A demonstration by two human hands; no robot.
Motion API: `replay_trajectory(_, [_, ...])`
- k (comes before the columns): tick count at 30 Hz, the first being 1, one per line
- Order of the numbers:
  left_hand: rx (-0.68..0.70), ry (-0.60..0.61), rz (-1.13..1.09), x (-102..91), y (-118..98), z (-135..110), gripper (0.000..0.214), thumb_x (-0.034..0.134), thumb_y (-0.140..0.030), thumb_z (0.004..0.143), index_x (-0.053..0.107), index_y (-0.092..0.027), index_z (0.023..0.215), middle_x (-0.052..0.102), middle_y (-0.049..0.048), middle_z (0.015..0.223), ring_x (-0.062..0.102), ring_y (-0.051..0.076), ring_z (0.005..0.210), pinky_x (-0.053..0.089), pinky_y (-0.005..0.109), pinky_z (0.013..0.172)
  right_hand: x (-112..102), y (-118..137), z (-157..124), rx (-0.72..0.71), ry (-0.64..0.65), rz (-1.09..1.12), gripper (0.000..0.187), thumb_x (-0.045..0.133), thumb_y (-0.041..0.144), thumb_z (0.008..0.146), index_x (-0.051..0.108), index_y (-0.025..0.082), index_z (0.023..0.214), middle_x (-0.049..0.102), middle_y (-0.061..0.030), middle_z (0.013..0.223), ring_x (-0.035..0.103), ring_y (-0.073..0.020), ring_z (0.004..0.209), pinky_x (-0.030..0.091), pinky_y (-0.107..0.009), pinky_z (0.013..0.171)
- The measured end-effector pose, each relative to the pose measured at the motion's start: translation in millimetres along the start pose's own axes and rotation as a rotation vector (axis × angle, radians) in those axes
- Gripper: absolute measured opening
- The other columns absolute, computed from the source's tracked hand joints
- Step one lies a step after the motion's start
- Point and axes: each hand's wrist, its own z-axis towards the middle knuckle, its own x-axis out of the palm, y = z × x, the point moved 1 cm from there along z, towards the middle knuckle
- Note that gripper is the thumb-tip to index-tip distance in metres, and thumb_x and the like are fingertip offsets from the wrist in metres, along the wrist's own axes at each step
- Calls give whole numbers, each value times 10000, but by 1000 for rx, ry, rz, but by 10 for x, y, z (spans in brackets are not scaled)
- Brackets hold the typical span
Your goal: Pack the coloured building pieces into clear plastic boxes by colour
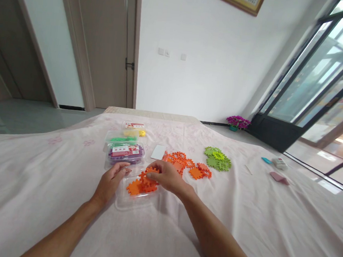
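Observation:
A clear plastic box (pixel 120 202) lies before me with several orange gear-shaped pieces (pixel 134 187) inside. At its far left corner, my left hand (pixel 111 181) is closed, thumb and fingers pinching the rim. My right hand (pixel 167 176) reaches over the box from the right. Between its thumb and fingers is an orange gear-shaped piece (pixel 145 178), tilted above the others; its far edge is partly covered by the fingers. More orange pieces (pixel 196 173) are spread on the cloth just beyond my right hand.
Closed boxes with purple pieces (pixel 124 156), green pieces (pixel 122 139) and yellow pieces (pixel 142 133) line the left. A white card (pixel 158 151) lies centrally. Green gear pieces (pixel 218 162) are piled to the right. Farther right are a pink paper (pixel 279 178) and a whitish packet (pixel 279 163).

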Motion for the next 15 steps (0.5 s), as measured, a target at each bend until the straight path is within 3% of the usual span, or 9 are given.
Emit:
replay_trajectory(4, [10,-4,18,15,-22,7,472,556,-529,835,616,-167,1132,741,87,1003,682,276,1008,473,409,948,129,-51,29,55,74,31,250,616,233,827,701,157,1050,667,-1,732,585,-97,577,462,-209,555])
replay_trajectory(7, [13,-8,27,12,-41,-2,463,557,-525,830,625,-171,1121,742,85,1004,685,270,997,480,401,940,151,-2,18,31,44,-145,342,620,216,817,683,154,1147,722,-54,936,665,-148,759,501,-242,666])
replay_trajectory(11, [9,-2,38,3,-45,-13,459,563,-515,823,629,-169,1118,740,92,1010,683,272,1004,483,403,939,122,112,-26,-38,63,-466,257,618,211,818,731,182,1047,740,-56,993,668,-183,885,471,-254,746])
replay_trajectory(15, [-9,1,31,5,-24,-3,462,561,-512,823,619,-168,1126,734,105,1037,684,276,1010,492,405,929,138,158,-69,-95,224,-580,239,603,195,831,744,216,1023,752,-26,996,672,-183,886,452,-253,749])
